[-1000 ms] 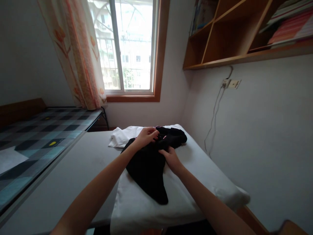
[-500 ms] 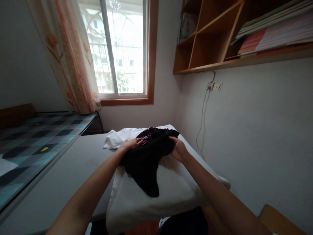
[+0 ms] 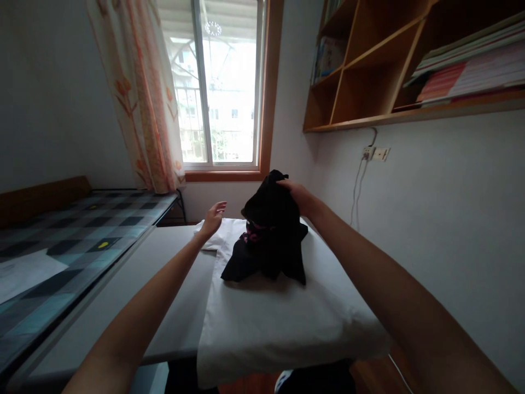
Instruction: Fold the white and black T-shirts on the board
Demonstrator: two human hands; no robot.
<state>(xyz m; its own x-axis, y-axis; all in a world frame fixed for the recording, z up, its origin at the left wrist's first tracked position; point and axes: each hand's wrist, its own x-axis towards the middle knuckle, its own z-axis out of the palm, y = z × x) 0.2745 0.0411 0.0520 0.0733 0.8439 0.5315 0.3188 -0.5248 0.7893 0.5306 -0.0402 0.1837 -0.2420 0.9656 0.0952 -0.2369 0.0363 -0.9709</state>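
Above the surface (image 3: 186, 301), right grip (image 3: 300, 195): raised, thumb and fingers clamped on the top of the black garment (image 3: 276, 254), palm turned inward toward it.
Right forearm (image 3: 381, 276): reaching forward and inward from the lower right, sloping up to the grip.
Left grip (image 3: 213, 217): fingers apart and bent, pointing forward and to the right; nothing held, just left of the garment and not touching it.
Left forearm (image 3: 145, 301): stretched forward from the lower left, slanting up toward the middle.
Black garment: hanging in folds below and left of the right grip, its lower edge spread low over the white cloth (image 3: 287, 317).
Pink lettering (image 3: 254, 234): on the garment, partly folded away, below and left of the right grip.
White cloth: draped over the surface's near edge, beneath and nearer than the right grip.
Plaid bed (image 3: 131, 210): well left of the left grip.
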